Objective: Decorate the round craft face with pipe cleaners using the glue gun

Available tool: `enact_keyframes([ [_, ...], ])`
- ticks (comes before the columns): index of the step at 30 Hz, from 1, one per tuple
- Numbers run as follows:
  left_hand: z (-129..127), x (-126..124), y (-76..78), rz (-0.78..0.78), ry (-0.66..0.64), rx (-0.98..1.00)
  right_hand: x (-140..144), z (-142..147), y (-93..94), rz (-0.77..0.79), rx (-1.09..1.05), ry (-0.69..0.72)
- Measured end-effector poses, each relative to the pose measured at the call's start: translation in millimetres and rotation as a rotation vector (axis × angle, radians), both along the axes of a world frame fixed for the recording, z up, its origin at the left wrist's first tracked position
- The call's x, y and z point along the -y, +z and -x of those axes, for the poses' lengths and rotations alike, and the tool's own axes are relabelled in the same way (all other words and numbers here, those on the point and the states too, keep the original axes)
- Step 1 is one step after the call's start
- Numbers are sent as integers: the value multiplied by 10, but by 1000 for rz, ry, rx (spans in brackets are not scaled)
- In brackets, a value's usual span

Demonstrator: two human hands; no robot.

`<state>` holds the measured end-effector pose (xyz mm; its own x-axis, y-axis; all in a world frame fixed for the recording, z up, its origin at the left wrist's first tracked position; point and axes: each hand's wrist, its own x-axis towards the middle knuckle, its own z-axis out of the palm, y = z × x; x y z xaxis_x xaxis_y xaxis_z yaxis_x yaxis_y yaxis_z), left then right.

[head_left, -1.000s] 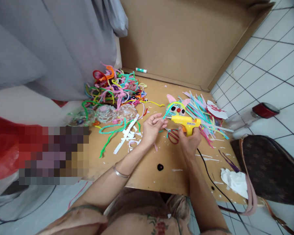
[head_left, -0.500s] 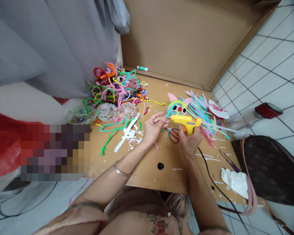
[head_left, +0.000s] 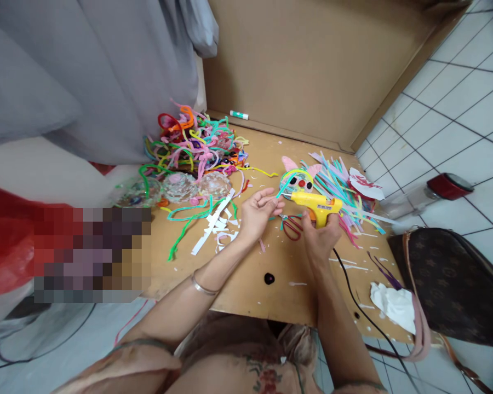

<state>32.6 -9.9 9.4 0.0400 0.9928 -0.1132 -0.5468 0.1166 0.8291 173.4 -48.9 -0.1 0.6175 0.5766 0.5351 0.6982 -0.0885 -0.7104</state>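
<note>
My right hand is closed round the handle of a yellow hot glue gun, with a clear glue stick out of its back. Its nozzle points left, close to my left hand. Between thumb and fingertips, my left hand pinches a turquoise pipe cleaner. Just behind lies a round animal face with pink ears, black eyes, a red nose and a yellow pipe cleaner arch. Scissors with red handles rest on the table between my hands, partly hidden.
A tangled heap of coloured pipe cleaners and white paper scraps lie left. Loose pipe cleaners are right, near a bottle with a red lid and a brown bag. A black cord runs off the front edge.
The glue gun has moved slightly right, its nozzle drawing back from my left fingertips. My left hand has stayed in nearly the same place with the pipe cleaner.
</note>
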Motion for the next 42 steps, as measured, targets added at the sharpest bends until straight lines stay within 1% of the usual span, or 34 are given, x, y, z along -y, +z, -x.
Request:
enact_keyframes([
  [8, 0, 4, 17, 8, -4, 4, 5, -11, -36, 19, 31, 55],
  [16, -3, -2, 26, 24, -1, 9, 2, -41, -34, 9, 43, 18],
  [24, -2, -5, 17, 28, -11, -6, -1, -24, -38, 23, 29, 67],
  [30, -4, -9, 7, 17, -17, -6, -2, -39, -27, 5, -11, 17],
  [36, 3, -2, 33, 34, -10, 12, -4, -24, -44, 23, 32, 56],
  [42, -4, -7, 9, 21, -23, 5, -13, -45, -41, 24, 29, -8],
])
